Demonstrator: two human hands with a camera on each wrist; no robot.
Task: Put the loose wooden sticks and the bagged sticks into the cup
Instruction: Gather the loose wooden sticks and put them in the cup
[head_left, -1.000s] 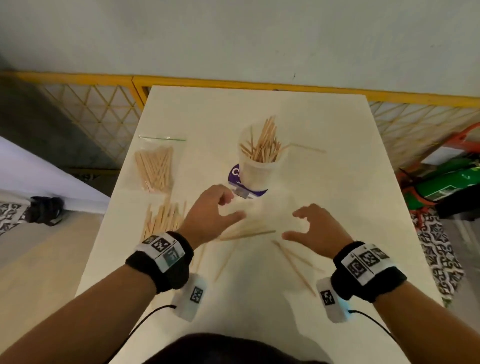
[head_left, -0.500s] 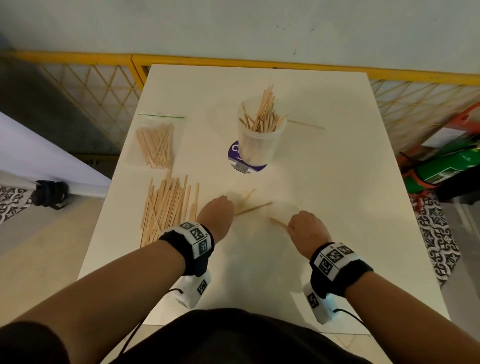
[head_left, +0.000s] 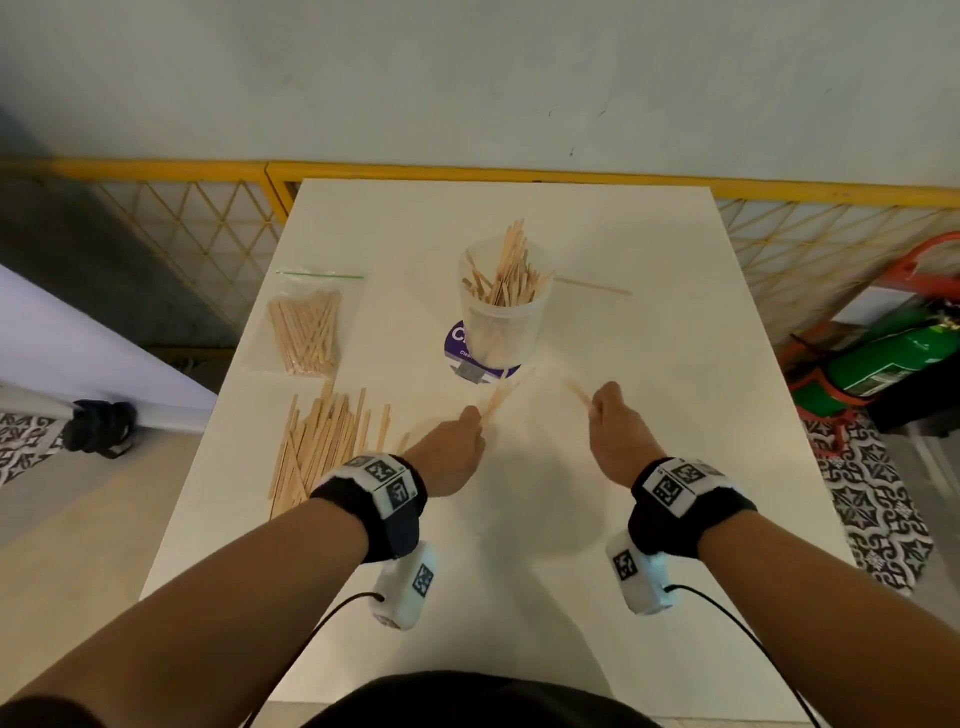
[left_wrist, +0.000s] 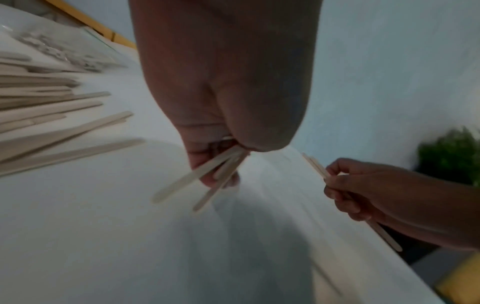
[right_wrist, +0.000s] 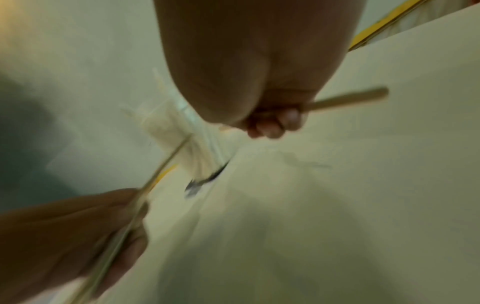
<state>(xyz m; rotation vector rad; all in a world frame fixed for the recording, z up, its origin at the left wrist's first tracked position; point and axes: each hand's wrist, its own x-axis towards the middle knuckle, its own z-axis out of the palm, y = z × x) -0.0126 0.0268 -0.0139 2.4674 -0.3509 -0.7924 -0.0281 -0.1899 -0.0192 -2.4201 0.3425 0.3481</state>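
Hands, 2: left hand (head_left: 451, 457) fingers (left_wrist: 207, 179) pinch approx 3 sticks (left_wrist: 187, 183); right hand (head_left: 618, 431) grips 2 or so. 1 cup (head_left: 501, 332), 1 bag (head_left: 306, 332), 1 loose pile (head_left: 322, 441) on worktop (head_left: 649, 441).

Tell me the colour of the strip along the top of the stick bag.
Green: the bag's seal strip, clearest in head view.

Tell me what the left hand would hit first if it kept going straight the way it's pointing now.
Probably the cup: the left hand and its pinched sticks aim up-right at the cup's base, with only bare table between. Depth is uncertain.
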